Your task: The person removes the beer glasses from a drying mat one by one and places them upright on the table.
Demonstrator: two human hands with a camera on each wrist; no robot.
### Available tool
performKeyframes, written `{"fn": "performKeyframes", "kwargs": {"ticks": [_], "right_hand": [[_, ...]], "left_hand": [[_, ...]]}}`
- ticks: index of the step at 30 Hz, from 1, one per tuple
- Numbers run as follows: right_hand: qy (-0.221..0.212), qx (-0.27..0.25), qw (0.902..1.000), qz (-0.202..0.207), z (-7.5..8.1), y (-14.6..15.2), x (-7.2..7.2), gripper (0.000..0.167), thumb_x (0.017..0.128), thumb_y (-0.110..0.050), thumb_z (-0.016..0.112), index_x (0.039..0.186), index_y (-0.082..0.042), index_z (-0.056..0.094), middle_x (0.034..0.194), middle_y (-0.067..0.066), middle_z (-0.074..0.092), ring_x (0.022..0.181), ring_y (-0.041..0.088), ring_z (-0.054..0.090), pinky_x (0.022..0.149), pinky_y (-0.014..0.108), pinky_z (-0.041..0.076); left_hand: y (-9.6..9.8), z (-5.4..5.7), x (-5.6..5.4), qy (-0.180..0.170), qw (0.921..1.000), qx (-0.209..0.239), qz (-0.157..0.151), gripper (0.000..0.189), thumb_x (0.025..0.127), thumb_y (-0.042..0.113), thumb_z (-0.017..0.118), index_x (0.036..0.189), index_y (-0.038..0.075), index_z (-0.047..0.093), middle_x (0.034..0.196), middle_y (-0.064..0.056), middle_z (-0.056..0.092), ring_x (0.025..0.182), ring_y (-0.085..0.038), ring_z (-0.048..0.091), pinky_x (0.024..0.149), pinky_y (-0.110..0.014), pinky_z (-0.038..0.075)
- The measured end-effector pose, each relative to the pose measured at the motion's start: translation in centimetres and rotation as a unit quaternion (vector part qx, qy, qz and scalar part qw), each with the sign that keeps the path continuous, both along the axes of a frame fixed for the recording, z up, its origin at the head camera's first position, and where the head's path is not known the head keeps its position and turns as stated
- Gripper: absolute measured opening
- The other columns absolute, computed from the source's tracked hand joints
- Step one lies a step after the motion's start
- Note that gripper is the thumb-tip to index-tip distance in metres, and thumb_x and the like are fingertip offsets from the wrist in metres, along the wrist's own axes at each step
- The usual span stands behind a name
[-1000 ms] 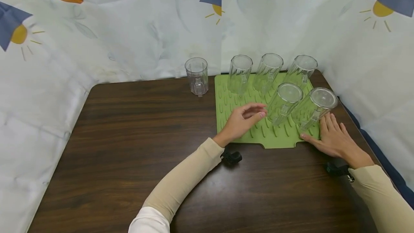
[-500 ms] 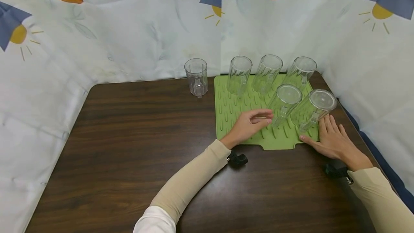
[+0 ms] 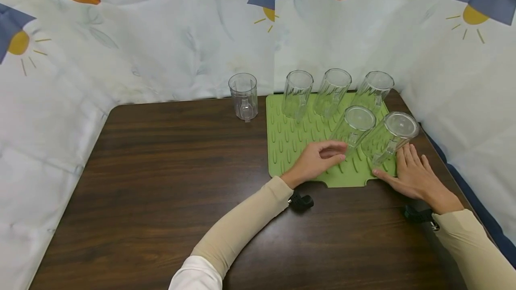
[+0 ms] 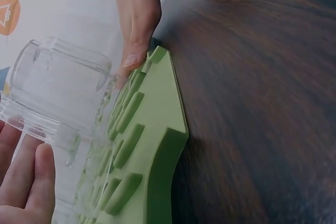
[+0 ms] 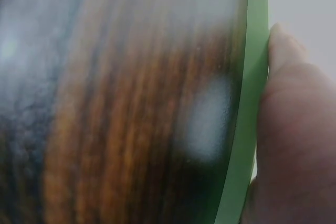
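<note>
Several clear glass mugs with handles stand on a green ridged drying mat. Fingers bent loosely, my left hand is beside the front-middle mug; contact is unclear. In the left wrist view, its fingertips appear close to clear glass. My right hand lies spread by the mat's front right corner, its thumb at the mat's edge, just below the front-right mug. This front pair appears upside down, with closed bases on top. In the right wrist view, part of the right hand lies along the green edge.
Three more mugs line the mat's back: back-left, back-middle and back-right. Left of the mat, one clear mug stands upright on the dark wooden table. A printed white curtain borders the table's back and sides.
My left hand has shifted right and slightly toward the mat's front edge, along the front-middle mug. The right hand and the mugs look unmoved.
</note>
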State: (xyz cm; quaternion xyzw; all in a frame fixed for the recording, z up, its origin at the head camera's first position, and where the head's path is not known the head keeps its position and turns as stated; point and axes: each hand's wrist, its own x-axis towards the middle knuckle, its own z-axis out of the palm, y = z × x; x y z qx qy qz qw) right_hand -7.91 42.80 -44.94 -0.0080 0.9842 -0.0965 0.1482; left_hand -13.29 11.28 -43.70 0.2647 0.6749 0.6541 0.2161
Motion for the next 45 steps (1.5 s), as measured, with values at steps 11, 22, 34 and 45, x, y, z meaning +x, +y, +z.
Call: {"fn": "performKeyframes", "kwargs": {"ticks": [11, 22, 34, 45], "right_hand": [[-0.002, 0.001, 1.0000, 0.000, 0.1, -0.2, 0.1, 0.117, 0.100, -0.071, 0.043, 0.157, 0.017, -0.008, 0.161, 0.045, -0.014, 0.153, 0.063, -0.007, 0.117, 0.083, 0.006], [-0.006, 0.006, 1.0000, 0.001, 0.2, -0.2, 0.0, 0.116, 0.101, -0.071, 0.042, 0.156, 0.018, -0.008, 0.162, 0.044, -0.015, 0.153, 0.062, -0.007, 0.117, 0.083, 0.007], [-0.006, 0.005, 1.0000, -0.005, 0.1, -0.2, 0.0, 0.116, 0.100, -0.071, 0.042, 0.157, 0.016, -0.009, 0.162, 0.044, -0.015, 0.153, 0.062, -0.007, 0.118, 0.082, 0.007], [-0.009, 0.004, 0.9999, -0.003, 0.2, -0.1, 0.0, 0.117, 0.100, -0.072, 0.042, 0.156, 0.017, -0.009, 0.162, 0.044, -0.015, 0.153, 0.062, -0.008, 0.118, 0.082, 0.006]], "left_hand": [[0.9, -0.2, 0.1, 0.017, 0.9996, 0.021, 0.009, 0.033, 0.102, 0.016, 0.067, 0.134, 0.008, 0.067, 0.132, -0.016, 0.071, 0.119, -0.012, 0.071, 0.095, -0.018, 0.058], [1.8, -0.6, 0.0, 0.026, 0.9982, 0.047, 0.027, 0.029, 0.100, 0.006, 0.067, 0.128, 0.001, 0.066, 0.130, -0.023, 0.069, 0.122, -0.031, 0.069, 0.097, -0.016, 0.057], [2.7, -0.8, 0.1, 0.057, 0.9959, 0.025, 0.067, 0.021, 0.097, 0.002, 0.069, 0.118, 0.004, 0.067, 0.118, -0.016, 0.074, 0.107, -0.017, 0.073, 0.092, -0.016, 0.059], [2.4, -0.6, 0.3, 0.064, 0.9956, 0.022, 0.066, 0.018, 0.096, 0.001, 0.069, 0.114, 0.005, 0.067, 0.112, -0.015, 0.074, 0.103, -0.018, 0.072, 0.089, -0.017, 0.059]]}}
